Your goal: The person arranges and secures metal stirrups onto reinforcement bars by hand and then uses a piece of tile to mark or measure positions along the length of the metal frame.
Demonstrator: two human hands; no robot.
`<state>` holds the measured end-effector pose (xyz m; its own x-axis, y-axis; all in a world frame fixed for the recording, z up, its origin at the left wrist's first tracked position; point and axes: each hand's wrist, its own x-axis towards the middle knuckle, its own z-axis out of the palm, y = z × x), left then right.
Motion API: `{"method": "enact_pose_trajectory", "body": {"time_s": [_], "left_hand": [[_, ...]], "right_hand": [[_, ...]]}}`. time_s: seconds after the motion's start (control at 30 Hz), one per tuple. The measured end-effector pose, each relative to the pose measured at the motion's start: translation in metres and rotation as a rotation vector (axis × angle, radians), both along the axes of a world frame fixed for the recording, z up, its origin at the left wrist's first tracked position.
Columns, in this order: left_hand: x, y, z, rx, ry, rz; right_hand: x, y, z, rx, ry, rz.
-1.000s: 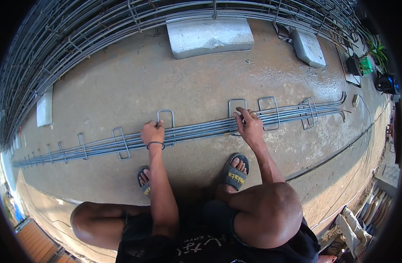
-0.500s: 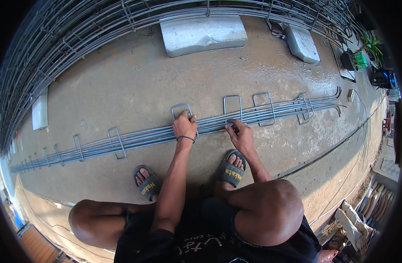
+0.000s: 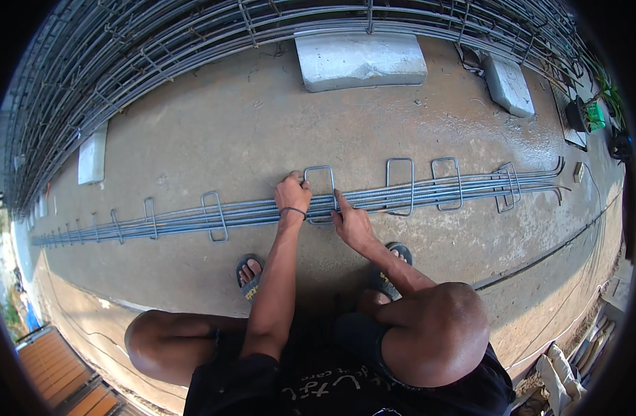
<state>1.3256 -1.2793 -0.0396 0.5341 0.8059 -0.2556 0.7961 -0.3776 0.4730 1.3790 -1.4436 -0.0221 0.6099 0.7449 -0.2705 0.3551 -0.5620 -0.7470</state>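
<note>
A long bundle of steel rebar (image 3: 255, 211) lies across the concrete floor in front of me, with several rectangular wire stirrups around it. Between my hands one rebar stirrup (image 3: 319, 167) stands out beyond the far side of the bars. At its left side is my left hand (image 3: 292, 194), fingers curled and thumb against the wire. My right hand (image 3: 354, 225) pinches its right side, the index finger stretched along the wire and the thumb low by the bars. The nearest stirrup to the right (image 3: 401, 159) stands apart from my hand.
Tied rebar cages (image 3: 193, 41) fill the far side, with white blocks (image 3: 359, 59) along their near edge. At the far right are a potted plant (image 3: 578, 114) and a small box (image 3: 578, 172). My sandalled feet (image 3: 250, 274) are close to the bundle.
My right hand has moved left along the bars to the stirrup's right side. My left hand has shifted to its left side. The view has swung slightly left.
</note>
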Motion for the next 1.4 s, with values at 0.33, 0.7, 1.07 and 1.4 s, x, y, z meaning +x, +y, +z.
{"method": "enact_pose_trajectory", "body": {"time_s": [0.33,0.7,1.07,1.4], "left_hand": [[-0.020,0.023,0.003,0.137,0.006,0.121],[-0.010,0.006,0.000,0.227,-0.140,0.115],[0.095,-0.100,0.024,-0.121,-0.485,-0.774],[0.119,-0.117,0.009,-0.035,-0.190,-1.065]], "right_hand": [[-0.021,0.037,0.001,0.015,0.006,0.133],[0.036,-0.020,0.040,0.149,-0.073,-0.123],[0.098,-0.121,0.045,-0.204,-0.019,-0.308],[0.094,-0.117,0.017,-0.276,-0.293,-0.203]]}}
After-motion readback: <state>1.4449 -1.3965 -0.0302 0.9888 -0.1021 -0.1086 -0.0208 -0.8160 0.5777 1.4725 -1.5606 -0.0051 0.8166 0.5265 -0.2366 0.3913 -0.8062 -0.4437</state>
